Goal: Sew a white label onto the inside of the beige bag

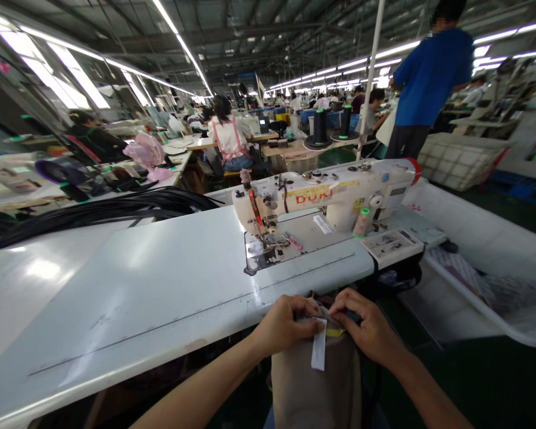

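Note:
A piece of taupe fabric [315, 387], perhaps a bag or garment, hangs below the front edge of the sewing table. My left hand [290, 325] pinches its upper edge, with the thumb over the top of a white label strip [318, 351]. Close by on the right, my right hand [360, 322] has its thumb and fingers closed on the same edge. A yellow strip [336, 332] shows on the fabric between the hands. Beyond them stands a white sewing machine [339, 196], its needle area away from both hands.
Pink-handled snips [293, 241], another white strip [323, 224] and a thread spool [361, 223] lie or stand by the machine. Black strips [116, 211] are heaped behind the table [129, 274]. At right is a white bin [513, 268] holding cloth. A person in blue [435, 77] stands behind.

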A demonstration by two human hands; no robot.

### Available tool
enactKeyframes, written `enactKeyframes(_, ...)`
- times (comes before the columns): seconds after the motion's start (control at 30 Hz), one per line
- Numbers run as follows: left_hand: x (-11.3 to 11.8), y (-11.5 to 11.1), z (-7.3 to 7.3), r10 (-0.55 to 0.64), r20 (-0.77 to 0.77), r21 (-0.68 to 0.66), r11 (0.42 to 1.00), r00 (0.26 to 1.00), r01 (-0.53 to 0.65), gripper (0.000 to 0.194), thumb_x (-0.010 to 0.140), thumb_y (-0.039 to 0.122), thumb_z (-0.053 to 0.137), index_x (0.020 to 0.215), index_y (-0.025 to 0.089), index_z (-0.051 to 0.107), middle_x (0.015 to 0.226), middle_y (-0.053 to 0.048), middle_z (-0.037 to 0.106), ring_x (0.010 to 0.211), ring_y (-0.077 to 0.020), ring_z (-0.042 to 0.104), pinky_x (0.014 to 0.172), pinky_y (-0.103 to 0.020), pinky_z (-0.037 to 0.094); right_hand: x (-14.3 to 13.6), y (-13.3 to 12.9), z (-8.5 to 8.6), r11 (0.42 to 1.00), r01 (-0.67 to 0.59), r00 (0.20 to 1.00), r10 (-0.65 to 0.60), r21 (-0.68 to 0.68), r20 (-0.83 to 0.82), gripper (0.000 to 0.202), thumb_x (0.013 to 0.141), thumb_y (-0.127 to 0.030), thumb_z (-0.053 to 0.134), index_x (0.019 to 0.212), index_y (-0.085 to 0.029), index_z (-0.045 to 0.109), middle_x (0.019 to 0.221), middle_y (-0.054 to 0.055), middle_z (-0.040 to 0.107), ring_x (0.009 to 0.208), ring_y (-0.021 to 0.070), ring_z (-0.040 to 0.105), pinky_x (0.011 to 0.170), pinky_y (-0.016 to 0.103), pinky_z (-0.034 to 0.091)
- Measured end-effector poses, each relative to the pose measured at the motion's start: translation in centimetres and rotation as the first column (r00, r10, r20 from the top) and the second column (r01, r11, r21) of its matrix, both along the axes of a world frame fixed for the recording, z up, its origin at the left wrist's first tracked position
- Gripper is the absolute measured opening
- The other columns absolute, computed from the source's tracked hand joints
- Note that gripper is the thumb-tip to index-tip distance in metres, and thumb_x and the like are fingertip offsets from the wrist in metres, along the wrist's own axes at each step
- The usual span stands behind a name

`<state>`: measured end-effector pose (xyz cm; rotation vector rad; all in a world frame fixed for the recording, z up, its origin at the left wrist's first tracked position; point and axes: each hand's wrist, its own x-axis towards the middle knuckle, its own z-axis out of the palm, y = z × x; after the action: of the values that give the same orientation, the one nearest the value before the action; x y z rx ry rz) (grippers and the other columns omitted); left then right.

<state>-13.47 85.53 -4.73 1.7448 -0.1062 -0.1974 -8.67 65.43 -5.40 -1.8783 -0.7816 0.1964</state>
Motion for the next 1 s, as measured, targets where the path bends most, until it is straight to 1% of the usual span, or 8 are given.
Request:
enactKeyframes(0.17, 0.0, -0.1, 0.3, -0.017, -0.025, -0.049, 0.999, 1.000, 0.016, 0.011, 0.070, 0.022, 0.074, 0.075, 0.014, 0.068, 0.088, -0.002, 0.071, 0.086, -0.0167, 0.063, 0.079, -0.024, 0.047, -0.1, -0.1, -0.1, 1.000, -0.002, 1.000, 0.003, 0.020, -0.009, 0.011, 0.086, -0.015, 0.056, 0.081, -0.020, 0.064, 0.084, 0.001, 0.056, 0.083, 0.0133, 0.057, 0.077, 0.026, 0.043)
enactKeyframes(0.33, 0.1, -0.1, 0.2, -0.014, -0.018, -0.011, 1.000, 1.000, 0.013, 0.014, 0.069, 0.024, 0.075, 0.075, 0.014, 0.069, 0.087, -0.003, 0.071, 0.084, -0.0167, 0.062, 0.078, -0.024, 0.047, -0.2, -0.2, -0.2, 1.000, -0.010, 0.999, 0.011, 0.029, -0.031, 0.010, 0.087, -0.019, 0.057, 0.081, -0.020, 0.064, 0.084, 0.001, 0.057, 0.083, 0.0133, 0.057, 0.077, 0.025, 0.043)
enactKeyframes(0.43, 0.1, -0.1, 0.2, -0.026, -0.004, -0.016, 1.000, 1.000, 0.026, 0.013, 0.069, 0.024, 0.075, 0.076, 0.014, 0.070, 0.087, -0.003, 0.071, 0.084, -0.0168, 0.062, 0.079, -0.024, 0.047, -0.2, -0.1, -0.3, 0.999, -0.010, 0.998, 0.012, 0.040, -0.058, 0.010, 0.087, -0.022, 0.058, 0.080, -0.020, 0.064, 0.084, 0.000, 0.057, 0.083, 0.0131, 0.057, 0.078, 0.025, 0.043)
enactKeyframes(0.73, 0.3, 0.0, -0.1, -0.033, -0.013, -0.037, 0.999, 0.999, 0.033, 0.015, 0.069, 0.027, 0.076, 0.078, 0.015, 0.074, 0.086, -0.003, 0.071, 0.084, -0.0172, 0.061, 0.079, -0.025, 0.046, 0.3, 0.2, -1.3, 0.992, -0.039, 0.983, 0.059, 0.119, -0.173, 0.013, 0.086, -0.029, 0.060, 0.077, -0.020, 0.065, 0.081, 0.000, 0.056, 0.081, 0.0134, 0.056, 0.077, 0.026, 0.042)
enactKeyframes(0.9, 0.3, 0.0, -0.2, -0.065, 0.013, -0.056, 0.996, 0.998, 0.066, 0.014, 0.069, 0.027, 0.076, 0.076, 0.015, 0.074, 0.085, -0.003, 0.071, 0.083, -0.0172, 0.061, 0.078, -0.026, 0.046, 0.5, 0.2, -1.8, 0.983, -0.050, 0.973, 0.087, 0.174, -0.214, 0.015, 0.084, -0.031, 0.062, 0.075, -0.019, 0.065, 0.080, 0.000, 0.057, 0.081, 0.0136, 0.056, 0.078, 0.026, 0.041)
enactKeyframes(1.0, 0.3, -0.1, 0.0, -0.058, -0.028, -0.068, 0.996, 0.998, 0.056, 0.015, 0.068, 0.028, 0.077, 0.076, 0.015, 0.074, 0.085, -0.004, 0.071, 0.082, -0.0169, 0.060, 0.077, -0.025, 0.046, 0.5, 0.4, -2.1, 0.978, -0.054, 0.966, 0.102, 0.199, -0.236, 0.015, 0.083, -0.031, 0.063, 0.074, -0.019, 0.065, 0.079, 0.000, 0.057, 0.079, 0.0133, 0.056, 0.077, 0.026, 0.041)
